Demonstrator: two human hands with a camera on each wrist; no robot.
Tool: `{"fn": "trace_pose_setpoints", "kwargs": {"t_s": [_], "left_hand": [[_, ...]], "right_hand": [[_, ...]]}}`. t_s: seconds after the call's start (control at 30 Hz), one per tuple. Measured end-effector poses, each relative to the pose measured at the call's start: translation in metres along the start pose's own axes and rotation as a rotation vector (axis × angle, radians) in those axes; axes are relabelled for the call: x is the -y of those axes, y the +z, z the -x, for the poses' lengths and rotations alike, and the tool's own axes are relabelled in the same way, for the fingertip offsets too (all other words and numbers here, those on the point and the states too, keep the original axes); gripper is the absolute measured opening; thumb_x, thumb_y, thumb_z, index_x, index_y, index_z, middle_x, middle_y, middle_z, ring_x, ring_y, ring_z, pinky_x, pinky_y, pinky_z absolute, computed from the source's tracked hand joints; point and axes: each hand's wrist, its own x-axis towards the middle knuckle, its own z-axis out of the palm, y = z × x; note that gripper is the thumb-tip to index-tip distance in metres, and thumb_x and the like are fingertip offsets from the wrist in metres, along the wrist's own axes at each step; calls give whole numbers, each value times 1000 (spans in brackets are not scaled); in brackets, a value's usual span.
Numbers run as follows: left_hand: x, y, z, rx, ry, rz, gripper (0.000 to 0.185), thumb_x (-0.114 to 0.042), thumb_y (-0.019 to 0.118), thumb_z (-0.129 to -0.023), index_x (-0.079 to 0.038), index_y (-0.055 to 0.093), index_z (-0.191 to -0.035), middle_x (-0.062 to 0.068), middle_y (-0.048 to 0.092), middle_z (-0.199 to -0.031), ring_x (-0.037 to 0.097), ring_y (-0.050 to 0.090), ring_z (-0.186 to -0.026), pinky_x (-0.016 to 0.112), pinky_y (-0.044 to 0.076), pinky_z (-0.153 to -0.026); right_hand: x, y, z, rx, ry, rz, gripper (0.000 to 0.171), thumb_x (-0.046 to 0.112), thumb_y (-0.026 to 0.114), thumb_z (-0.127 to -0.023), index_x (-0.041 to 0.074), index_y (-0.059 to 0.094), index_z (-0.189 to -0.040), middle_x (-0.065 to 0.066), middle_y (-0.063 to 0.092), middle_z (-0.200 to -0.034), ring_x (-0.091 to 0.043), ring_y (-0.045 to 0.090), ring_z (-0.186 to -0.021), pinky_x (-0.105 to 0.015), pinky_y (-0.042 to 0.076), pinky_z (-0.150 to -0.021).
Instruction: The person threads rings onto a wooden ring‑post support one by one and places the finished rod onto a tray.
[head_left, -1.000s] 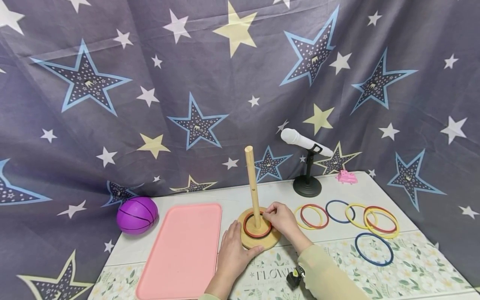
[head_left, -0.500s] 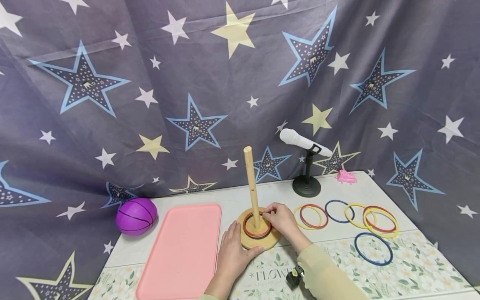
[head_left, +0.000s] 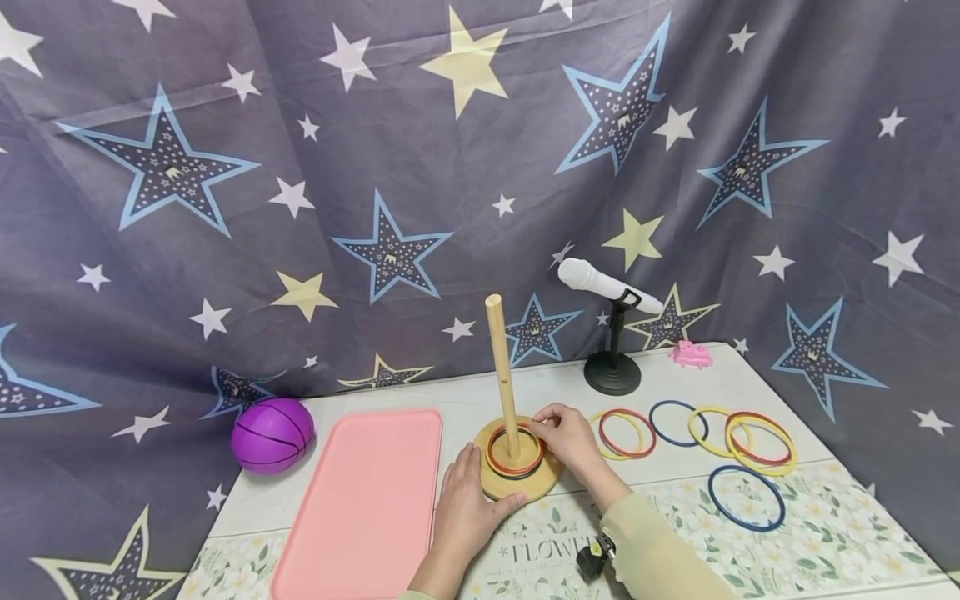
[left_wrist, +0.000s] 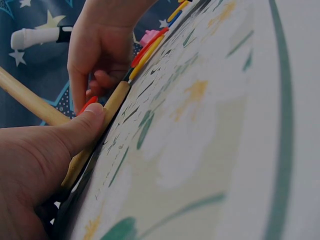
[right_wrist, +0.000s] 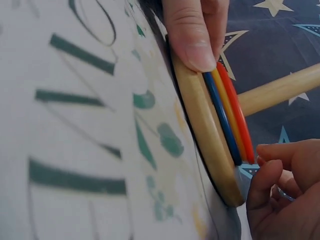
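A round wooden base (head_left: 542, 486) with an upright peg (head_left: 501, 367) stands at the table's middle. My left hand (head_left: 467, 507) grips the base's left side, its thumb (right_wrist: 201, 56) resting on the near rim in the right wrist view. Around the peg lie a blue ring (right_wrist: 220, 115), a yellow ring (right_wrist: 229, 111) and a red ring (right_wrist: 236, 108), stacked in that order from the base up. At the stack's right side, my right hand (head_left: 568, 438) pinches the red ring's edge between thumb and forefinger; the exact contact is partly hidden.
Several red, yellow and blue rings lie to the right, including a blue ring (head_left: 711, 490) nearest the front. Left of the base are a pink tray (head_left: 367, 500) and a purple ball (head_left: 272, 435). Behind stand a white microphone (head_left: 611, 285) and a small pink toy (head_left: 692, 354).
My right hand has shifted slightly right and away from the peg. More of the yellow ring shows beneath the red ring. My left hand stays on the base.
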Motion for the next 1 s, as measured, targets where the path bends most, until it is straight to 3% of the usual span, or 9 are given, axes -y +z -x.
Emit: {"fn": "trace_pose_setpoints", "kwargs": {"t_s": [0.23, 0.57, 0.73, 1.0], "left_hand": [[0, 0, 0, -5, 8, 7, 117, -60, 96, -79, 14, 50, -156, 34, 47, -163, 54, 46, -150, 65, 40, -122], [2, 1, 1, -21, 27, 12, 116, -59, 97, -78, 15, 51, -154, 35, 48, -161, 55, 46, -150, 65, 38, -123], [1, 0, 1, -15, 13, 11, 117, -59, 98, -78, 15, 50, -155, 35, 47, -162, 55, 45, -150, 66, 38, -123], [2, 1, 0, -9, 5, 23, 116, -58, 98, -77, 14, 51, -155, 34, 46, -163, 55, 43, -151, 67, 37, -123]], "right_hand": [[4, -19, 5, -55, -14, -9, 7, 12, 80, -99, 6, 78, -102, -5, 60, -80, -13, 53, -52, -24, 43, -45], [7, -48, 12, -92, -2, -30, 12, 14, 81, -100, 6, 78, -108, -5, 61, -85, -12, 48, -46, -24, 39, -44], [6, -65, 16, -120, 2, -76, 16, 12, 80, -101, 4, 75, -113, -4, 60, -83, -13, 49, -48, -23, 39, -45], [1, -92, 19, -157, 17, -59, 25, 16, 76, -105, 0, 73, -124, -7, 60, -91, -12, 51, -54, -25, 41, -47]]}}
